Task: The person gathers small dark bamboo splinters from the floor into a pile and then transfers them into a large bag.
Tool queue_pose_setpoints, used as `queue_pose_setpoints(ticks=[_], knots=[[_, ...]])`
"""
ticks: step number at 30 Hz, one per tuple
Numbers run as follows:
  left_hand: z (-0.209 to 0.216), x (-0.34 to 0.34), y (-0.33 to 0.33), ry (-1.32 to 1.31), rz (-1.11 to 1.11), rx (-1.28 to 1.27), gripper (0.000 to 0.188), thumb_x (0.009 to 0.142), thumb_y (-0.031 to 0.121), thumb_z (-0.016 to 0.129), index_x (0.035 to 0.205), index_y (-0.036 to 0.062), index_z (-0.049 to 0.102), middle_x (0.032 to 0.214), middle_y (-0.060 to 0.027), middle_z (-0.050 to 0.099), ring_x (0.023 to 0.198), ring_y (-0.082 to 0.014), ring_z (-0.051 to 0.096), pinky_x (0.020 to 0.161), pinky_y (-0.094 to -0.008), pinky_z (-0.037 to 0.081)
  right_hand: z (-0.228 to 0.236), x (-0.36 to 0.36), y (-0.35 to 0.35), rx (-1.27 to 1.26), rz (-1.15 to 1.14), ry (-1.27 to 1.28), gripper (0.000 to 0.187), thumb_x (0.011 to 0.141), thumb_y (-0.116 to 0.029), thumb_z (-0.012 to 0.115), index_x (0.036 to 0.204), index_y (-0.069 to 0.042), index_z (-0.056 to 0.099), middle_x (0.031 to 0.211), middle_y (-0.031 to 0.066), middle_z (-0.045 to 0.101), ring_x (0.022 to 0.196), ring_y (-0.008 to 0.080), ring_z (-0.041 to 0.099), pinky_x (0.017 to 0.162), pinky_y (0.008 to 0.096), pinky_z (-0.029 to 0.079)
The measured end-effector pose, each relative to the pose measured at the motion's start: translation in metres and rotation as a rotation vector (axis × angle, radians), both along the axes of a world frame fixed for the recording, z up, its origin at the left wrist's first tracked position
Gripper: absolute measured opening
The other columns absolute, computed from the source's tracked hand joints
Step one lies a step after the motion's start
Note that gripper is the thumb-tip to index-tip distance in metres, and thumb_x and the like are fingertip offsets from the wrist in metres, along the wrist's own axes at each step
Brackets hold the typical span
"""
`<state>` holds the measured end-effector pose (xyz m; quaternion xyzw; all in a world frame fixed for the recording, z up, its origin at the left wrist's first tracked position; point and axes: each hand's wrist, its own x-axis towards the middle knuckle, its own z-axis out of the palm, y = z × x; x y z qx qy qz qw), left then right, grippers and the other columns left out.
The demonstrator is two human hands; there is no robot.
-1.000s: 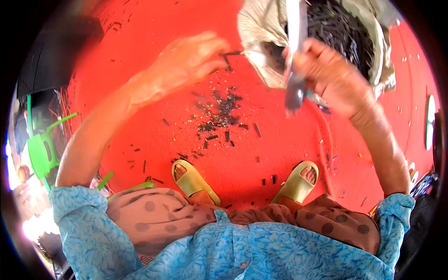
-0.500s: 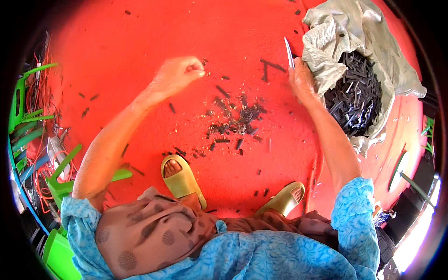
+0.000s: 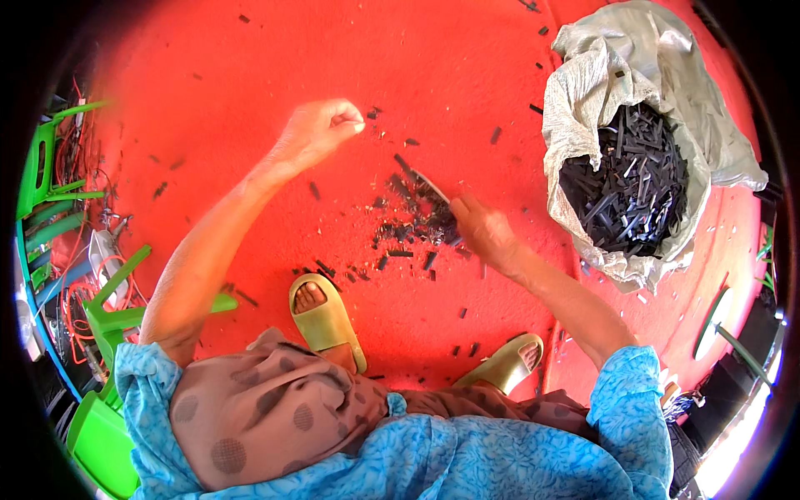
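Note:
My right hand (image 3: 487,233) grips a knife (image 3: 432,185), its thin blade pointing up and left over a pile of short black strips (image 3: 421,218) on the red floor. The handle is hidden in my fingers. Further up and to the left, my left hand (image 3: 327,125) hovers with its fingers curled closed. Whatever it may hold is too hidden to make out. A small dark piece (image 3: 372,113) shows just past its fingertips. To the right lies a whitish woven sack (image 3: 587,92), its mouth gaping, filled with black strips (image 3: 629,179).
Two yellow-green slippers (image 3: 327,312) on my feet stand below the pile. Green plastic stools (image 3: 108,446) and tangled orange cords (image 3: 79,312) line the left side. At the right stands a round plate on a rod (image 3: 715,323). Loose black bits are scattered across the red floor (image 3: 275,75).
My right hand has swung left and down with the knife, from the sack's edge to the pile. The sack's mouth looks wider. Long dark strips near the knife's earlier place no longer show. My left hand barely moved.

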<state>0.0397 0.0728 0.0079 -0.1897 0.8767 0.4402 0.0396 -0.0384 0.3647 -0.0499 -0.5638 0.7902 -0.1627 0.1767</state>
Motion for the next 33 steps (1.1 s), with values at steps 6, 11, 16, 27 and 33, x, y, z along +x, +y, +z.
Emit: queue_pose_setpoints(ticks=[6, 11, 16, 27, 33], knots=[[0.004, 0.003, -0.004, 0.028, 0.036, -0.008, 0.018, 0.082, 0.023, 0.057, 0.082, 0.0048, 0.058, 0.064, 0.0042, 0.051, 0.058, -0.0034, 0.046, 0.049, -0.0218, 0.038, 0.010, -0.042, -0.035, -0.103, -0.057, 0.124, 0.026, 0.068, 0.000, 0.052, 0.091, -0.008, 0.045, 0.080, 0.0118, 0.050, 0.068, 0.0310, 0.057, 0.049, 0.0402, 0.048], [0.008, 0.004, -0.008, -0.038, 0.072, 0.010, 0.020, 0.077, 0.022, 0.060, 0.085, 0.0038, 0.061, 0.073, -0.0061, 0.061, 0.070, -0.0125, 0.057, 0.064, -0.0281, 0.045, -0.023, -0.078, -0.091, -0.230, -0.128, 0.291, 0.017, 0.074, -0.004, 0.050, 0.090, -0.009, 0.046, 0.076, 0.0103, 0.048, 0.070, 0.0297, 0.056, 0.054, 0.0398, 0.047], [0.013, 0.023, -0.020, -0.053, 0.145, 0.021, 0.018, 0.077, 0.021, 0.060, 0.084, 0.0037, 0.062, 0.072, -0.0057, 0.061, 0.069, -0.0118, 0.057, 0.063, -0.0281, 0.045, -0.002, -0.031, -0.067, -0.302, 0.200, 0.080, 0.023, 0.069, -0.003, 0.052, 0.091, -0.006, 0.047, 0.080, 0.0081, 0.048, 0.077, 0.0249, 0.054, 0.056, 0.0375, 0.048], [0.012, 0.055, -0.038, 0.069, 0.221, 0.062, 0.016, 0.078, 0.018, 0.060, 0.083, 0.0026, 0.062, 0.071, -0.0044, 0.061, 0.066, -0.0095, 0.057, 0.061, -0.0262, 0.045, -0.015, -0.045, -0.073, -0.218, 0.221, 0.296, 0.022, 0.072, -0.005, 0.047, 0.092, -0.011, 0.052, 0.076, 0.0094, 0.050, 0.072, 0.0260, 0.054, 0.053, 0.0392, 0.047], [0.006, 0.057, -0.046, 0.091, 0.213, 0.018, 0.016, 0.079, 0.017, 0.059, 0.084, 0.0021, 0.061, 0.070, -0.0030, 0.060, 0.064, -0.0090, 0.055, 0.058, -0.0254, 0.045, -0.031, -0.074, -0.165, -0.360, 0.036, 0.354, 0.008, 0.074, -0.008, 0.048, 0.081, -0.011, 0.051, 0.077, 0.0074, 0.051, 0.071, 0.0255, 0.053, 0.057, 0.0384, 0.047]])
